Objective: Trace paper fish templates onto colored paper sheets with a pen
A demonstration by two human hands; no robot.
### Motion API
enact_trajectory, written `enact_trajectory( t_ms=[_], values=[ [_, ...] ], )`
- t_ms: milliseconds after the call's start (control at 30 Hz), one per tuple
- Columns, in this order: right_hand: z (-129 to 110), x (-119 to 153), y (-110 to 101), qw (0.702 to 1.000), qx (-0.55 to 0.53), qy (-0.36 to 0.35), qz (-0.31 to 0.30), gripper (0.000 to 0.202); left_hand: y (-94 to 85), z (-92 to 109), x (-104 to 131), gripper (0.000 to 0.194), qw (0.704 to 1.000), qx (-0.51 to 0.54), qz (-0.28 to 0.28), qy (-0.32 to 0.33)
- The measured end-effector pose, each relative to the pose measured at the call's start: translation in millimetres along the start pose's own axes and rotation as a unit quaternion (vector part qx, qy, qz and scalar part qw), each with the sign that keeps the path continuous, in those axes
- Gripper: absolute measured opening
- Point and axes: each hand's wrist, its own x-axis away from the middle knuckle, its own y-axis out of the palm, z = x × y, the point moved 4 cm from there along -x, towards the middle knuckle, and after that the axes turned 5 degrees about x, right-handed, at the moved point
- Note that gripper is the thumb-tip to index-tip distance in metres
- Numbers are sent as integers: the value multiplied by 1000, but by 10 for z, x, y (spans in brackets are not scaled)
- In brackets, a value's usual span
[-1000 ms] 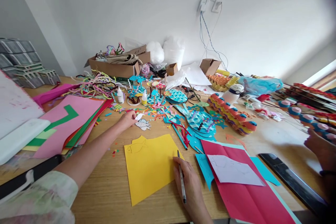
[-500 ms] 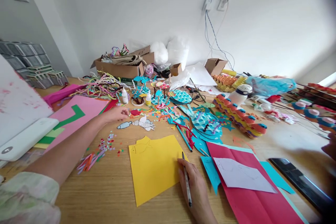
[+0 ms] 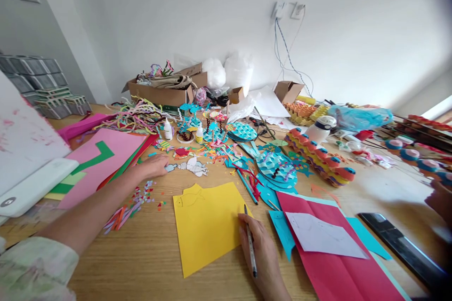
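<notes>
My left hand (image 3: 155,165) is stretched far across the table, its fingers bunched over a small blue paper fish (image 3: 171,167); only the tail end shows. Right beside it lie white paper cut-outs (image 3: 196,166). My right hand (image 3: 259,240) holds a pen (image 3: 251,244) and rests at the right edge of a yellow sheet (image 3: 208,225). A fish outline (image 3: 190,197) is drawn at that sheet's upper left. To the right of my right hand are a blue paper piece (image 3: 281,230) and a red folded sheet (image 3: 328,268) with a white drawing (image 3: 325,235) on it.
Coloured paper scraps (image 3: 136,200) and a pink sheet (image 3: 102,155) are at left. Glue bottles (image 3: 168,129) stand mid-table. Blue fish crafts (image 3: 277,167) and a painted egg-carton strip (image 3: 319,157) lie to the right. A black phone (image 3: 395,240) sits near another person's hand (image 3: 439,202).
My left hand has moved down and slightly left, from beside the red cut-out onto the blue paper fish. My right hand keeps the pen in nearly the same place.
</notes>
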Motion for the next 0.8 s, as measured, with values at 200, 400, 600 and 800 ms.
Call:
enact_trajectory(
  t_ms=[200,400,600,800],
  values=[
    [10,7,26,1000,1,1,12,29,55,-66,-40,16,1000,-8,-3,-8],
    [14,5,25,1000,-2,-6,13,28,102,-174,-155,18,1000,13,-13,-22],
    [-5,-5,3,1000,-5,-2,6,27,106,-212,-140,22,998,66,11,-14],
    [-13,-6,-5,1000,-11,-8,15,28,120,-238,-100,29,987,157,18,-5]
  ],
)
